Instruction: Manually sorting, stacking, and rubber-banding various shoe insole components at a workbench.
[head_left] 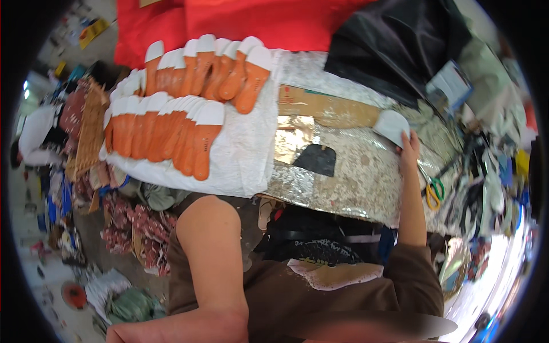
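Observation:
At the right of the worktable, my right hand (408, 147) grips the near edge of a white rounded piece (391, 127), shaped like a toe cap. Its fingers are closed on that edge. Of my left arm only the bent elbow and part of the forearm show at the lower edge; the left hand is outside the picture. Orange insoles with white rounded ends lie overlapped in two rows on a white cloth (243, 166), a far row (200, 71) and a near row (166, 134). A black piece with a rounded side (318, 160) rests flat on the table's middle.
Scissors (433, 193) with green and yellow handles lie right of my forearm. Brown cardboard (326, 107) is on the table. Red sheeting (229, 23) and black sheet material (394, 48) cover the far side. Scraps (486, 177) are heaped at the right edge.

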Motion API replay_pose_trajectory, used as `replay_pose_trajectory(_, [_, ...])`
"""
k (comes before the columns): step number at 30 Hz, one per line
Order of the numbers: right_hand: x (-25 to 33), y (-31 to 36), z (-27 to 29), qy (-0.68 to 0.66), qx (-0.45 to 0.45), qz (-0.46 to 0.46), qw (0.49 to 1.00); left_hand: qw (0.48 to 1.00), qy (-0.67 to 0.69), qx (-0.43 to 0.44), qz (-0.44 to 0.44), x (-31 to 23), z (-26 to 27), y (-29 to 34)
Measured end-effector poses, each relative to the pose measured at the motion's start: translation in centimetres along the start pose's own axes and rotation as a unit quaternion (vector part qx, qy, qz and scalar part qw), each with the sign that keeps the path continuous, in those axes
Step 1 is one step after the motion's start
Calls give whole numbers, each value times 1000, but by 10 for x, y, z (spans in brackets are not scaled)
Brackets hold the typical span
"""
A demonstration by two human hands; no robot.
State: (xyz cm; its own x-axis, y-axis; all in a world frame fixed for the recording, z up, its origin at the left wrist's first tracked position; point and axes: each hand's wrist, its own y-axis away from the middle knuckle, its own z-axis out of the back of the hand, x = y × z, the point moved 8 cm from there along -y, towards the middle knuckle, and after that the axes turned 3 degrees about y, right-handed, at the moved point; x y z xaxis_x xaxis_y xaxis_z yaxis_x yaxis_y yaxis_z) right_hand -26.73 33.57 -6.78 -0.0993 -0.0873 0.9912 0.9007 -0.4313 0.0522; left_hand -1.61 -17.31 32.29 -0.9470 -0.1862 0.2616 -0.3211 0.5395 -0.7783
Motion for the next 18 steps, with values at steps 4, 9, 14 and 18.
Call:
replay_pose_trajectory(4, [11,-1,15,-6,-12,-38,999,994,26,27,104,7,13,-1])
replay_pose_trajectory(9, [48,-29,-19,-7,0,-19,1000,855,465,-148,175,12,10,-5])
replay_pose_trajectory(14, [72,-78,1,66,-20,-19,997,763,592,-183,184,19,-12,10])
replay_pose_trajectory(18, [45,-125,40,64,-6,-139,988,867,432,-147,202,19,-11,13])
